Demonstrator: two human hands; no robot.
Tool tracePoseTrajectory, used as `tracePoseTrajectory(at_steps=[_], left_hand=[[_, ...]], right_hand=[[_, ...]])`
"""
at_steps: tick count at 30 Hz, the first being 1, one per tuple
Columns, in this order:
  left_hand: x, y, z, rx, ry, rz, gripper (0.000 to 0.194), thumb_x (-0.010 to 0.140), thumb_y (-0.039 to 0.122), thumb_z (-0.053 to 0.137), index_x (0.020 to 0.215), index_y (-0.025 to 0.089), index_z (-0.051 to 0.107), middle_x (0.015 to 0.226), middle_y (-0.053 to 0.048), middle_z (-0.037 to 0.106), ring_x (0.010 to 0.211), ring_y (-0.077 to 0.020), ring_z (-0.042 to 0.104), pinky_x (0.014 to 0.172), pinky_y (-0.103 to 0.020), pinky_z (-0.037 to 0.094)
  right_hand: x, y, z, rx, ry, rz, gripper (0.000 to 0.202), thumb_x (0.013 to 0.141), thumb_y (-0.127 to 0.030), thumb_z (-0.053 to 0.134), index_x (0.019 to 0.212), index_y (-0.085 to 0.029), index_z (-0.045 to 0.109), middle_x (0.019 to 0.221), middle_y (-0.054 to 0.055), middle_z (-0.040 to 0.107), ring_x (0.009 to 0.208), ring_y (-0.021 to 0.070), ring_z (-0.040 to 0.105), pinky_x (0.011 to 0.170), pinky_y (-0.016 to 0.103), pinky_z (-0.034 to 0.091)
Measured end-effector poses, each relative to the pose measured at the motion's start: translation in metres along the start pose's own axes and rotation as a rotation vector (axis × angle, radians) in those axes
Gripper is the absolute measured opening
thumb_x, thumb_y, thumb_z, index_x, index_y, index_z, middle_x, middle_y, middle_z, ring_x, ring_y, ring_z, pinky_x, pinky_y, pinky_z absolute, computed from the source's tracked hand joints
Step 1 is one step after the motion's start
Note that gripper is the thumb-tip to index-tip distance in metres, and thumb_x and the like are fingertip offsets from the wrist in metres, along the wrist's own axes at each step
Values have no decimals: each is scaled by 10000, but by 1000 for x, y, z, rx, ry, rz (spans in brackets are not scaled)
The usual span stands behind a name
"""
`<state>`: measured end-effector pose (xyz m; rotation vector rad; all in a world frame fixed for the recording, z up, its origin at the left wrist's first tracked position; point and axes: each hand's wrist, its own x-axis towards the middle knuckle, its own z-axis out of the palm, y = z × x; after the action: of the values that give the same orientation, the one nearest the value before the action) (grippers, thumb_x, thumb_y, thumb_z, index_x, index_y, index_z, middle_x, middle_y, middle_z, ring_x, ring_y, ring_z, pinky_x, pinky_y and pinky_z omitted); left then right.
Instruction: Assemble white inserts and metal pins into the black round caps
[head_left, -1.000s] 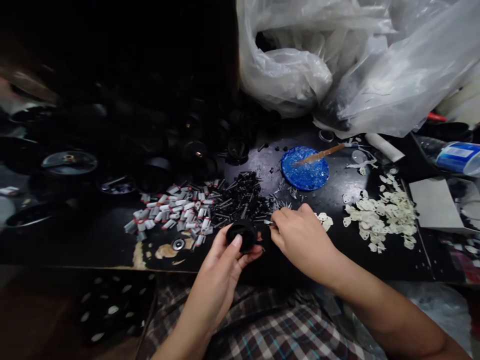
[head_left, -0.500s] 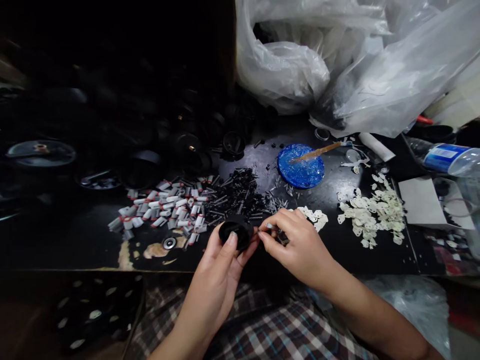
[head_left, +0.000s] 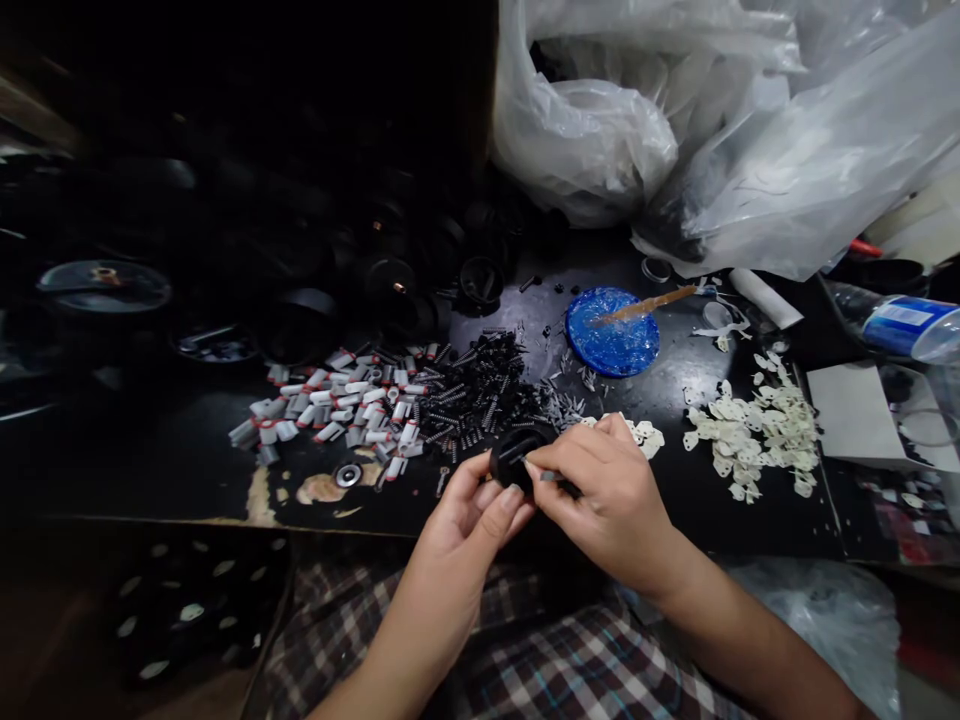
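My left hand (head_left: 469, 525) is closed round a black round plastic housing (head_left: 517, 450), tilted with its hollow side partly toward me. At the housing's right edge, my right hand (head_left: 600, 490) pinches with thumb and forefinger. A small dark part with a grey end (head_left: 553, 477) shows within the right fingers; its kind cannot be made out. Just beyond the hands lies a heap of black screws and springs (head_left: 487, 385). Left of that heap are many grey-white sleeves with red ends (head_left: 360, 400). Flat cream-coloured plates (head_left: 646, 436) lie partly hidden behind my right hand.
A blue lid of grease (head_left: 611, 345) with a wooden stick (head_left: 652, 303) sits further back. More cream plates (head_left: 757, 425) lie to the right, near a white box (head_left: 855, 410) and a plastic bottle (head_left: 907, 325). Plastic bags (head_left: 600, 140) bulge at the back. Dark housings (head_left: 390, 280) crowd the left.
The housing has tilted and shifted right in my left hand. My right fingertips have come from beside it to its opening. The whole view has shifted slightly.
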<state>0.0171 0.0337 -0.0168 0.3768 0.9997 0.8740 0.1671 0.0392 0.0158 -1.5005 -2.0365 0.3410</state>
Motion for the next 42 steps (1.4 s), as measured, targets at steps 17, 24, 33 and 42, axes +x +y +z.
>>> tracePoseTrajectory(at_steps=[17,24,33,42], left_hand=[[6,9,1,77,141,-236,661,610,371,857,1190,249,565,1079,-89,734,987,-281,694,792,-261,579],[5,8,1,66,177,-258,577,774,344,736,1295,287,496,1116,-92,723,1034,-266,676,951,-356,508],[3,8,12,-177,36,-116,213,811,318,712,979,200,655,1062,-101,733,1007,-275,685,912,-433,546],[4,13,-1,-184,7,-81,257,834,339,687,1046,195,662,1083,-101,724,1006,-253,682,939,-424,527]], right_hand=[[-19,36,-42,-248,-107,389,151,937,-200,555,1037,-207,668,947,10,686,829,161,601,776,330,317],[-22,67,-49,-358,-196,568,77,908,-239,583,920,-199,648,907,30,662,801,194,597,775,345,348],[-6,11,-14,141,-178,220,73,866,-222,657,883,-184,597,829,-16,663,779,142,582,773,297,379],[-4,6,-4,161,-110,33,84,914,-139,574,938,-185,641,904,21,697,832,147,616,791,331,354]])
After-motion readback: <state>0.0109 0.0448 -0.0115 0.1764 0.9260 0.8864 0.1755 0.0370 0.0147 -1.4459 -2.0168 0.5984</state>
